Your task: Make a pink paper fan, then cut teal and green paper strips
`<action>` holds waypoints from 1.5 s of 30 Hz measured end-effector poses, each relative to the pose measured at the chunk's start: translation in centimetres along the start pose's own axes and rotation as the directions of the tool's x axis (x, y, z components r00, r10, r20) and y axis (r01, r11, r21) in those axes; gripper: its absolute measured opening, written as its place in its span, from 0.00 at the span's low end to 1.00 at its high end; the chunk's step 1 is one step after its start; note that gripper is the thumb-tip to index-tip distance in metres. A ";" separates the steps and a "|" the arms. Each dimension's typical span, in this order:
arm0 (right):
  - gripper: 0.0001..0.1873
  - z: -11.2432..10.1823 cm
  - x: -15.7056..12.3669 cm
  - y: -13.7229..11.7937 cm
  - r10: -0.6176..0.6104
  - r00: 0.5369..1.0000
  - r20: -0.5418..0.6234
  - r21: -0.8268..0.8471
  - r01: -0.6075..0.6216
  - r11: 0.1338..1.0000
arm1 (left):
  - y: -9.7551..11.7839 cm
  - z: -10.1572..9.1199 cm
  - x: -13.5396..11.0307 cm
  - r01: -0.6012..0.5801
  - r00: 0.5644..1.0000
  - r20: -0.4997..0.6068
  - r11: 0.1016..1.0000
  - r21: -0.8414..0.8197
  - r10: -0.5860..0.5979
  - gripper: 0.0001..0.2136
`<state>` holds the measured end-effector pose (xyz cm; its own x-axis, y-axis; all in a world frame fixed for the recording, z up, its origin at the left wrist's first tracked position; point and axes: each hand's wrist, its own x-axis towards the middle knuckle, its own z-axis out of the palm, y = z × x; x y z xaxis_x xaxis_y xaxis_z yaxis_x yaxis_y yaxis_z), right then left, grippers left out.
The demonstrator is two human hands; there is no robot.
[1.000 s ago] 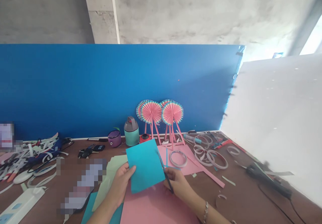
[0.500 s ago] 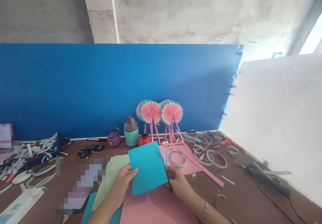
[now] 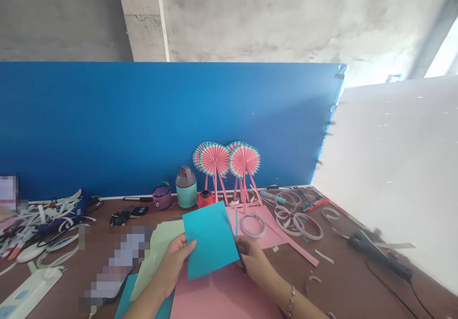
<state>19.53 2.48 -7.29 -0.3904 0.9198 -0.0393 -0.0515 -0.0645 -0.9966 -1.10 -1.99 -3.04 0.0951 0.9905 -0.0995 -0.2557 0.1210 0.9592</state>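
Observation:
My left hand [image 3: 173, 261] grips the lower left edge of a turquoise paper sheet [image 3: 211, 239]. My right hand [image 3: 252, 258] holds dark scissors [image 3: 240, 257] at the sheet's right edge, with the handles hidden in my fingers. A thin turquoise strip [image 3: 236, 223] stands near the blades. Beneath my hands lie a pink paper sheet [image 3: 225, 295], a pale green sheet [image 3: 161, 247] and a teal sheet [image 3: 125, 295]. A bracelet [image 3: 291, 302] circles my right wrist.
Pink paper fans on sticks [image 3: 229, 160] stand against a blue board [image 3: 143, 128], beside a teal bottle [image 3: 186, 186]. Paper rings [image 3: 304, 226] and paper scraps [image 3: 53, 218] cover the brown table [image 3: 343, 290]. A power strip [image 3: 30, 292] lies front left; a black corded tool [image 3: 379, 257] lies right.
The turquoise sheet and both hands have shifted slightly right, and the sheet now sits more upright. Little differs between the half-second-old view and now.

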 end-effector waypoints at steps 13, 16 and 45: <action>0.11 0.1 0.0 -0.2 0.009 1.000 -0.015 -0.006 -0.009 1.000 | -0.3 -0.3 0.2 -0.013 1.000 0.020 0.999 -0.036 0.013 0.19; 0.11 0.1 -0.1 -0.4 0.018 1.000 -0.018 -0.025 -0.018 1.000 | -0.3 -0.2 0.2 -0.004 1.000 0.005 1.000 -0.020 0.004 0.20; 0.11 -0.2 0.1 0.1 -0.026 0.998 -0.058 -0.069 0.022 0.997 | -0.5 -0.1 0.2 0.000 0.998 0.065 1.000 0.011 0.000 0.19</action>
<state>19.68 2.64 -7.38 -0.3353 0.9420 -0.0172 0.0034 -0.0171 -0.9998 -1.05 -1.80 -3.53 0.1580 0.9840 -0.0823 -0.2450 0.1198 0.9621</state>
